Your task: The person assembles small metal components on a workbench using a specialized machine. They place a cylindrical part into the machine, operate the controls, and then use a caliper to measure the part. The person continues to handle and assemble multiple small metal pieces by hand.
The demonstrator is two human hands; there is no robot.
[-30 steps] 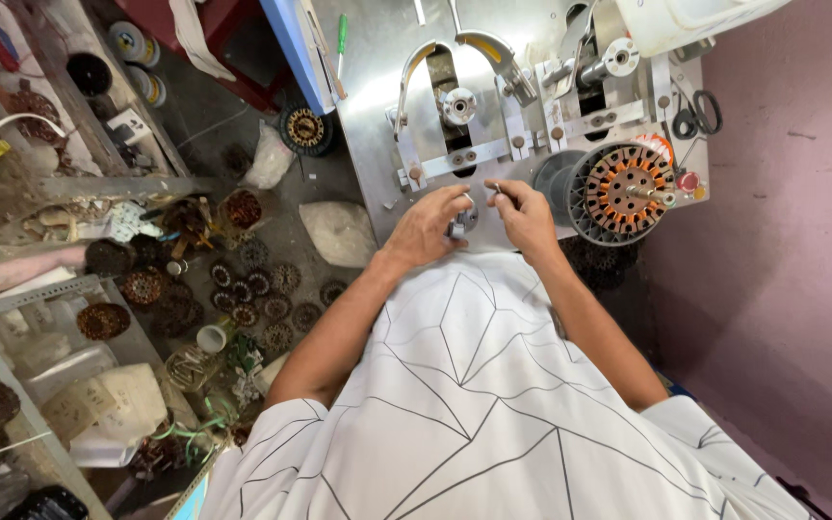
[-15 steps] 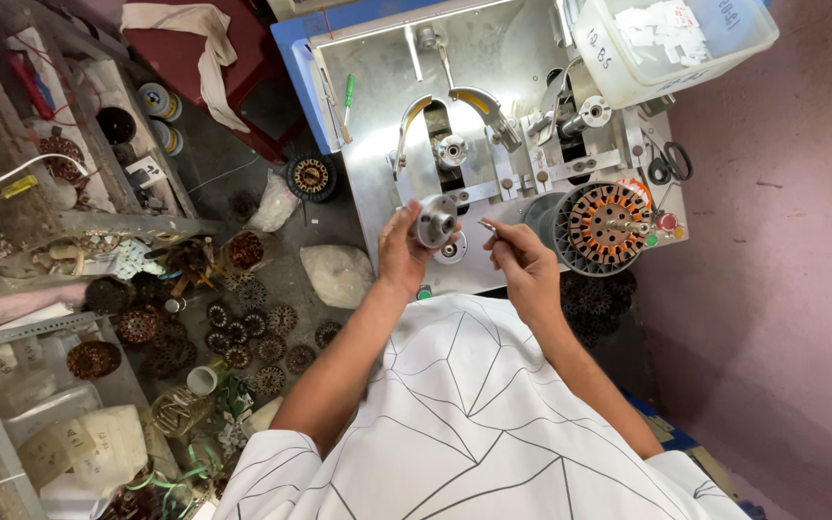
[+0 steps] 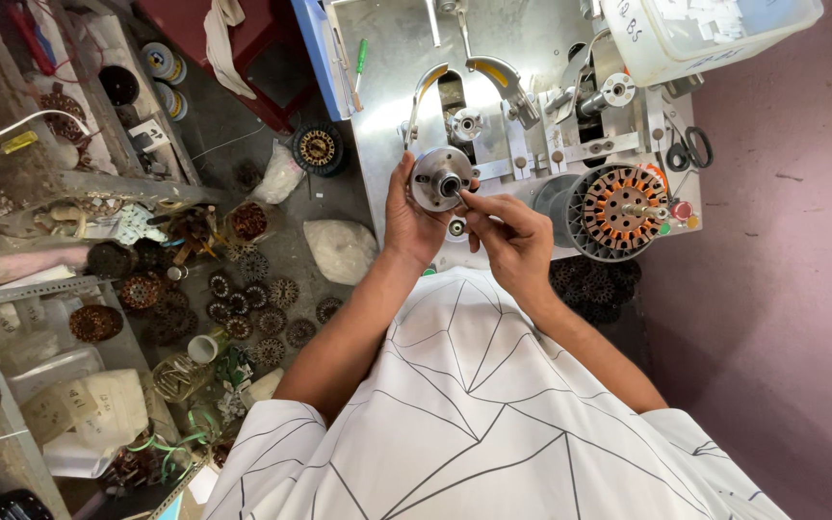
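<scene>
Your left hand (image 3: pixel 411 220) grips a round grey metal disc (image 3: pixel 440 178) by its rim, hub facing up, above the steel machine bench (image 3: pixel 387 87). Your right hand (image 3: pixel 510 241) pinches a thin tool, too small to identify, with its tip at the disc's centre hole. A wound stator with orange coils (image 3: pixel 621 210) sits just right of your hands; scissors (image 3: pixel 688 149) lie beyond it.
</scene>
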